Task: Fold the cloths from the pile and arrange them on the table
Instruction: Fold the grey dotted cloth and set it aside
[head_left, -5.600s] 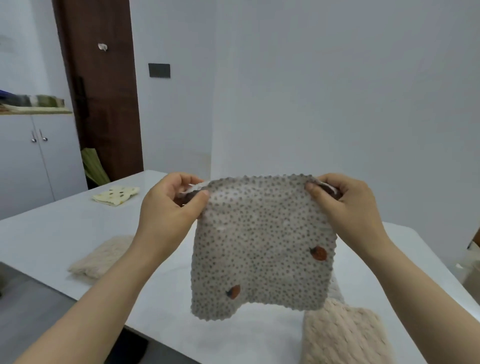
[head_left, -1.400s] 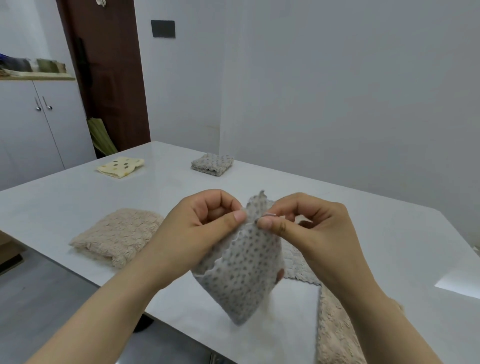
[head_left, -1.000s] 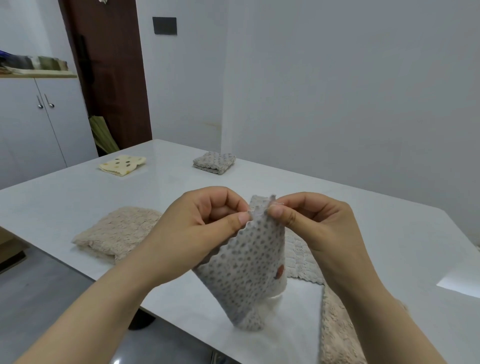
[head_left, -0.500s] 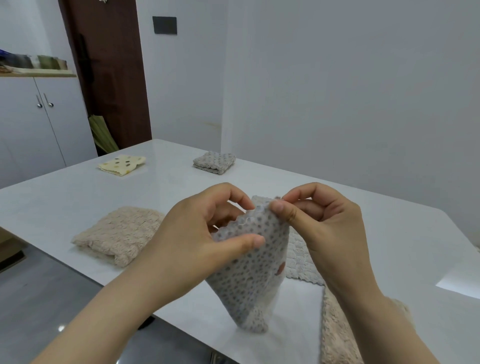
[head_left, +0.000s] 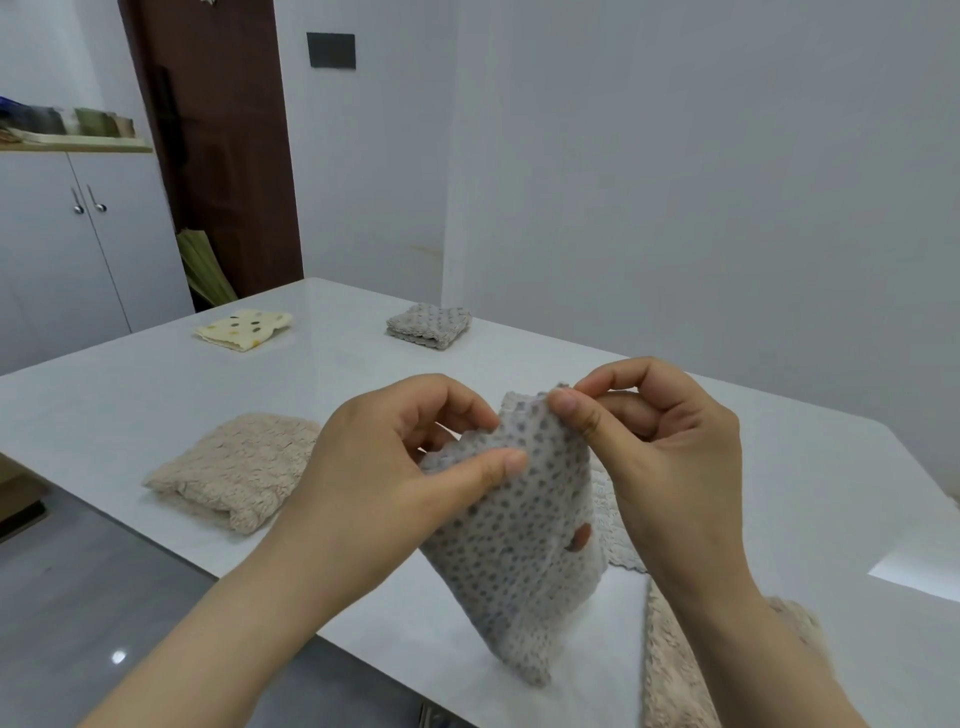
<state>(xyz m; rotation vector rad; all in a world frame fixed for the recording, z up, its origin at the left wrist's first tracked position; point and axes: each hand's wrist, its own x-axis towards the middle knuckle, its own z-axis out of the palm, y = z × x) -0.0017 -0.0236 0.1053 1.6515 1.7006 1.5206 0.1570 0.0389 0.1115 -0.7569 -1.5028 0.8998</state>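
Both hands are raised over the near part of the white worktop (head_left: 156, 395) and hold a dotted grey cloth (head_left: 519, 561) between them. The left hand (head_left: 395, 467) pinches the cloth's upper edge, thumb in front and curled fingers (head_left: 467, 410) behind. The right hand (head_left: 660, 467) pinches the top corner between thumb and forefinger, with its other fingers loosely bent. The cloth is doubled over and hangs down from the two grips in a narrow, slanted fold, with a small rust-brown mark showing near its right edge. Whether its lower tip touches the worktop cannot be told. Behind and below the right wrist lies the pile: a pale knitted cloth (head_left: 618, 519) spread flat, and just beside it a beige fluffy cloth (head_left: 670, 675) at the bottom edge of the view. Three folded pieces lie well apart on the worktop: a beige fluffy bundle (head_left: 234, 467) near the left edge, a yellow spotted cloth (head_left: 244, 327) at the far left, and a grey textured square (head_left: 430, 325) at the far side. Beyond the worktop stand a white cupboard (head_left: 67, 249) and a dark brown door (head_left: 218, 145).
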